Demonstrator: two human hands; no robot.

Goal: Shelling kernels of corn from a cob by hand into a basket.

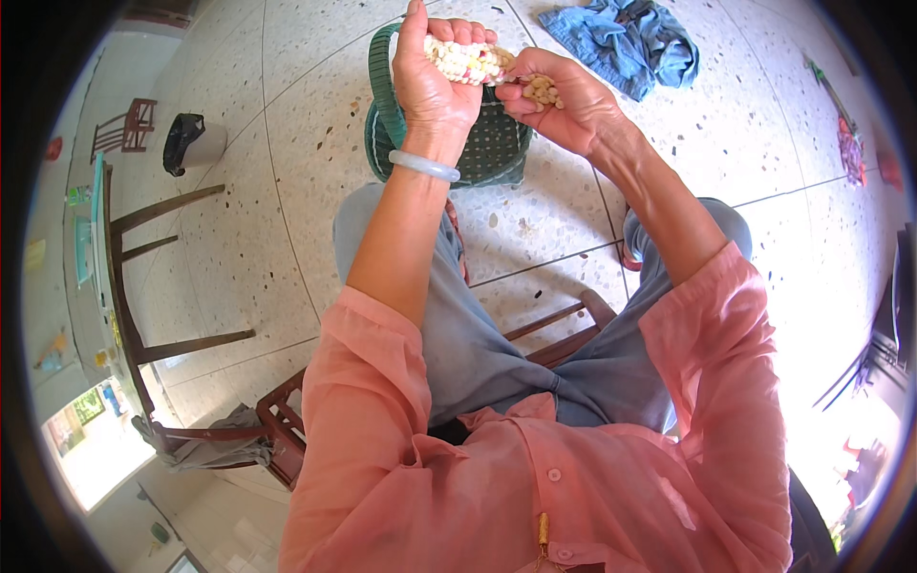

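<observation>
My left hand (438, 79) is wrapped around an ear of corn (466, 61) with pale kernels and a few dark red ones. In my right hand (566, 100) sits a small heap of loose corn kernels (542, 92); its thumb and fingers are at the right end of the ear, touching it or very close. Below both hands a green woven basket (390, 93) with a tall arched handle stands on the floor in front of my feet. Part of its inside is hidden by my left hand and wrist.
Blue cloth (630, 46) lies crumpled on the speckled tile floor (315, 179) at upper right. A waste bin (204, 143) with a black liner stands to the left. Nearby are a wooden-legged table (123, 286) and a reddish-brown chair (283, 422) with grey cloth.
</observation>
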